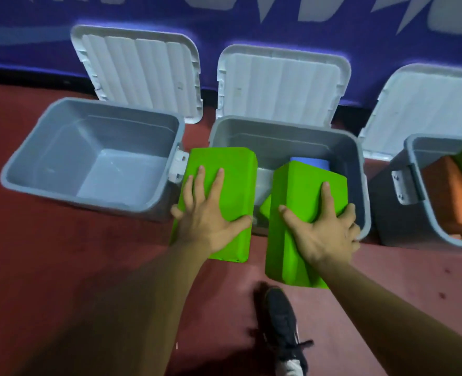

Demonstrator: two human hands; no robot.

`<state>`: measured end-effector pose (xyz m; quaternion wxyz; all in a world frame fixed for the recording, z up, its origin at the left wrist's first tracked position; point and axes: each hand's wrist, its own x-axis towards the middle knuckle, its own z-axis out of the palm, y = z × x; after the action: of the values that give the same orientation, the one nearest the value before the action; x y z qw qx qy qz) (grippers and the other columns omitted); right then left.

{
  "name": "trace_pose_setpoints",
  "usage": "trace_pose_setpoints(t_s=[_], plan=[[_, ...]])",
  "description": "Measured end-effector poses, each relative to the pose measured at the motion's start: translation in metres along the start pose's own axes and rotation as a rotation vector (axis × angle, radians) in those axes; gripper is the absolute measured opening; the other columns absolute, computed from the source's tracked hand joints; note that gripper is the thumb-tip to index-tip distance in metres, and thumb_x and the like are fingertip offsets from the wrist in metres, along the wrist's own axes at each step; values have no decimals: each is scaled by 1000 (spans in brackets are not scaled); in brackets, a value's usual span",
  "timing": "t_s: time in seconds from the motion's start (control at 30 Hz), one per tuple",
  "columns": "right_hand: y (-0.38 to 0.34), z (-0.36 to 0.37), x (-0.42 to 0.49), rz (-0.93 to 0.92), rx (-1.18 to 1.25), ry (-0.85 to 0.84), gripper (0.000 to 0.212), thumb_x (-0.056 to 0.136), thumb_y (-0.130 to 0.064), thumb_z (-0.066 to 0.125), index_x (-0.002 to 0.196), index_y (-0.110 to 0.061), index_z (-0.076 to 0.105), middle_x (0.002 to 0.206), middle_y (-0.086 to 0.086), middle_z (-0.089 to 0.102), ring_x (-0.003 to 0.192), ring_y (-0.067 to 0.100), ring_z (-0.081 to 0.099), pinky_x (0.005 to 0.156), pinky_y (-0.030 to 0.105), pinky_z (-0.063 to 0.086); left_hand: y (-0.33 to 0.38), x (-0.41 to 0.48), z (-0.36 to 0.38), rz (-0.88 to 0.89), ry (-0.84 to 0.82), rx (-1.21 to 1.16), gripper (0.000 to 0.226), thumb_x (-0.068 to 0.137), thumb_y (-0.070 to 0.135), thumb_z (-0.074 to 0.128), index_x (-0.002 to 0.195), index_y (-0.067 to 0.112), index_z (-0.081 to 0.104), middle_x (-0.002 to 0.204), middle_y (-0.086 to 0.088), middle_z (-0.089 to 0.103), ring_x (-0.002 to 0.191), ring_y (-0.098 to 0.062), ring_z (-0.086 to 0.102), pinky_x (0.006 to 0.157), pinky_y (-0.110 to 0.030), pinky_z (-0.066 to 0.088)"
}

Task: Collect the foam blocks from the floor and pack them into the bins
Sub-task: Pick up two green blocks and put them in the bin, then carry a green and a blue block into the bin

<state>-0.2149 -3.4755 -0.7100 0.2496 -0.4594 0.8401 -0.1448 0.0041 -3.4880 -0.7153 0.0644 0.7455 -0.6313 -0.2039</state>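
Blocks up, one per hand: left hand [208,215] spread and clamped on the left green block [232,185], right hand [324,226] gripping the right green block [300,185], both at the middle bin [287,126]. Risk, I'd say — the left one straddles the rim beside the left bin [94,104]; let go there and it tips outside.
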Motion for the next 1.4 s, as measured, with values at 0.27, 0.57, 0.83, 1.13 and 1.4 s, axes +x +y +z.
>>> trace_pose_setpoints(t_s=[0.27, 0.57, 0.83, 1.13, 1.4], plan=[[-43, 1, 168, -101, -13, -27, 111, 62, -92, 60, 155, -57, 10, 168, 16, 5, 148, 44, 20, 116, 60, 18, 79, 161, 46, -74, -24, -27, 108, 73, 88, 50, 159, 43, 2, 167, 9, -19, 154, -15, -15, 115, -66, 14], [-68, 38, 204, -153, -79, -237, 115, 58, -97, 57, 154, -59, 5, 169, 12, -4, 152, 41, 10, 117, 62, 14, 56, 176, 68, -119, 38, -31, 75, 94, 71, 14, 161, 37, 10, 170, 3, -4, 156, -16, -6, 123, -50, 2], [-97, 77, 160, -291, -172, -366, 103, 69, -94, 50, 155, -56, 10, 170, 13, -1, 156, 34, -4, 119, 62, 4, 6, 139, 64, -64, 444, 19, 57, 100, 53, 45, 145, 19, 54, 151, -9, 50, 134, -29, 51, 106, -50, 40], [-135, 111, 20, -601, -301, -372, 85, 83, -85, 42, 156, -53, 13, 169, 15, 7, 155, 34, 3, 120, 61, 9, -106, 5, 22, -190, 559, 7, 53, 100, 50, 47, 137, 15, 63, 142, -10, 59, 125, -32, 59, 98, -49, 47], [-149, 166, -239, -951, -348, -502, 79, 90, -77, 42, 157, -52, 10, 168, 16, 6, 155, 33, 3, 119, 61, 6, -242, -231, -34, -503, 516, -97, 68, 97, 61, 32, 150, 20, 48, 154, -11, 46, 138, -35, 46, 109, -51, 35]])
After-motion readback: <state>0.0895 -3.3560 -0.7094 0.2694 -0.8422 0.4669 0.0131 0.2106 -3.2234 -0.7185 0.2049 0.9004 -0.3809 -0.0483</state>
